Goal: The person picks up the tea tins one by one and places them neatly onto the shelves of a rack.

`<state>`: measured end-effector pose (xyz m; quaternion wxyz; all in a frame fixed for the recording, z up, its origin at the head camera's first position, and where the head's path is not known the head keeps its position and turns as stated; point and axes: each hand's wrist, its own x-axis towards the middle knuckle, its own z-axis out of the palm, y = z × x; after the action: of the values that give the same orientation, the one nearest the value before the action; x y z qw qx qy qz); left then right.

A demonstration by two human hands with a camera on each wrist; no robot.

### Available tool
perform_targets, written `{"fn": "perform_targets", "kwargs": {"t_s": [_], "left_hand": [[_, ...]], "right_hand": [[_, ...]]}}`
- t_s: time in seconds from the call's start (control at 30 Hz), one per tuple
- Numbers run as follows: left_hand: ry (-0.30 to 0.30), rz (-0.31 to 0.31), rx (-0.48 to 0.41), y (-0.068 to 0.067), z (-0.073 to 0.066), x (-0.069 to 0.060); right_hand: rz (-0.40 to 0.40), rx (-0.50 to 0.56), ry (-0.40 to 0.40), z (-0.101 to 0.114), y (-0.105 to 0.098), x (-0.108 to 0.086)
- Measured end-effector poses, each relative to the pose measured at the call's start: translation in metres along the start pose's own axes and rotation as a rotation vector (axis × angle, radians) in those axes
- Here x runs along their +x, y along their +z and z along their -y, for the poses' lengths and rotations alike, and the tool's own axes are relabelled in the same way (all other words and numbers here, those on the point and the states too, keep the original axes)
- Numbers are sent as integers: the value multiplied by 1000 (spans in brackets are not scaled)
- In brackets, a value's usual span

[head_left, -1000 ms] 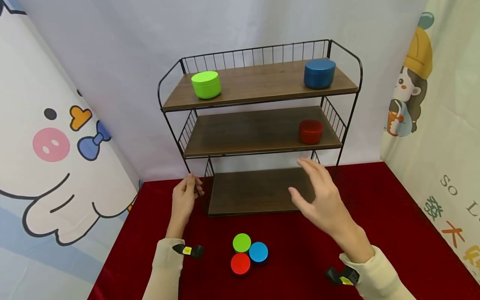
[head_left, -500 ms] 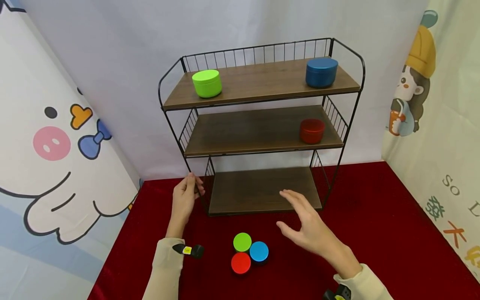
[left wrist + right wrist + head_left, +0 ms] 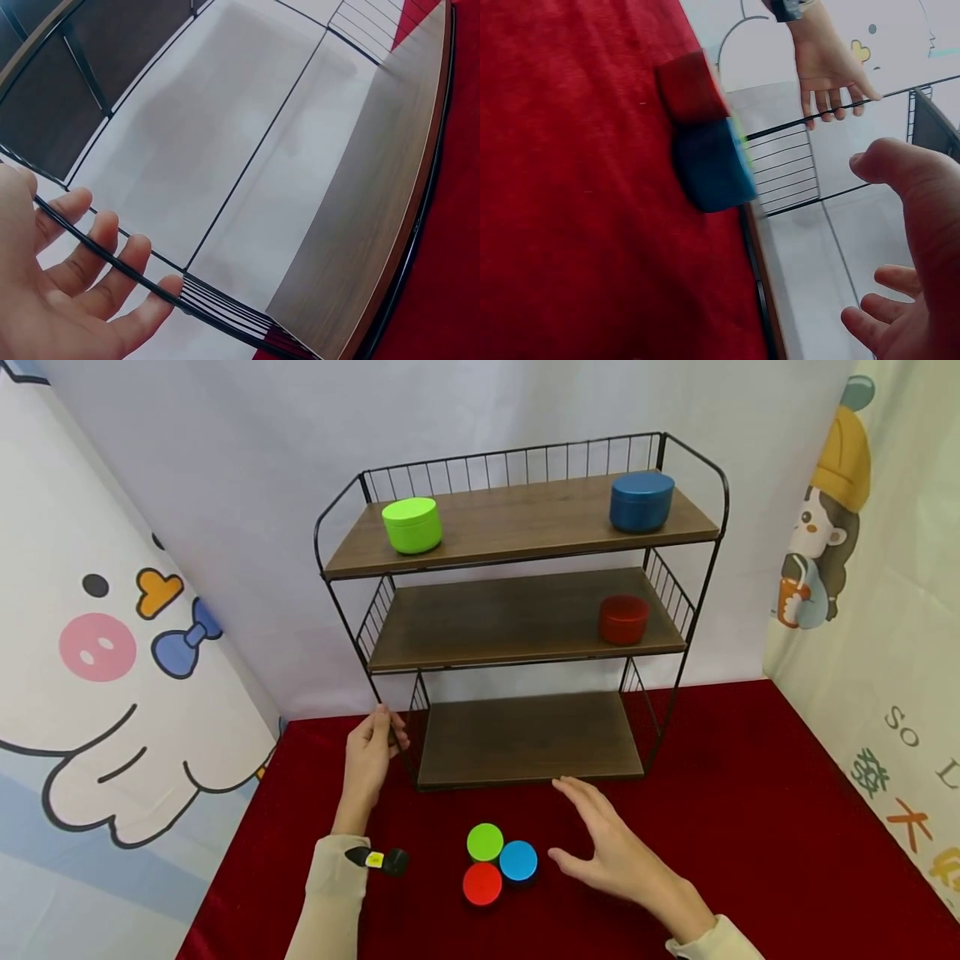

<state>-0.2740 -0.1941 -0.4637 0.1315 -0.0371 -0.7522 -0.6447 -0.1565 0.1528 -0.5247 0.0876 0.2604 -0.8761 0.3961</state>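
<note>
My left hand [image 3: 364, 760] holds the front left post of a three-tier rack [image 3: 525, 739] that has brown boards and a black wire frame. In the left wrist view its fingers [image 3: 109, 289] curl behind the black post [image 3: 124, 268]. My right hand [image 3: 618, 856] has its fingers spread and holds nothing, just right of a blue round tin [image 3: 518, 861]. Touching or almost touching that tin on the red cloth are a green tin [image 3: 485, 842] and a red tin [image 3: 482, 884]. The right wrist view shows the red tin [image 3: 690, 86] and blue tin [image 3: 714, 165] from the side.
On the top board stand a green tin [image 3: 412, 527] at left and a blue tin [image 3: 641, 503] at right. A dark red tin [image 3: 623, 620] sits at the right of the middle board. Printed curtains [image 3: 862, 710] hang around the red cloth [image 3: 720, 793].
My right hand has come down and slightly left, from before the rack's lower right side to beside the blue tin on the cloth. The left hand stays on the post.
</note>
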Motion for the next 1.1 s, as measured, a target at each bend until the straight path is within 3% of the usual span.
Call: {"fn": "perform_targets", "kwargs": {"t_s": [0.27,0.53,1.1], "left_hand": [[-13,8,3,0,-4,0],[-30,5,-11,0,-5,-1],[-54,5,-21,0,-4,-2]], "right_hand": [[81,24,74,-5,14,-9],[161,37,61,-8,28,-13],[256,125,89,-1,48,-9]]}}
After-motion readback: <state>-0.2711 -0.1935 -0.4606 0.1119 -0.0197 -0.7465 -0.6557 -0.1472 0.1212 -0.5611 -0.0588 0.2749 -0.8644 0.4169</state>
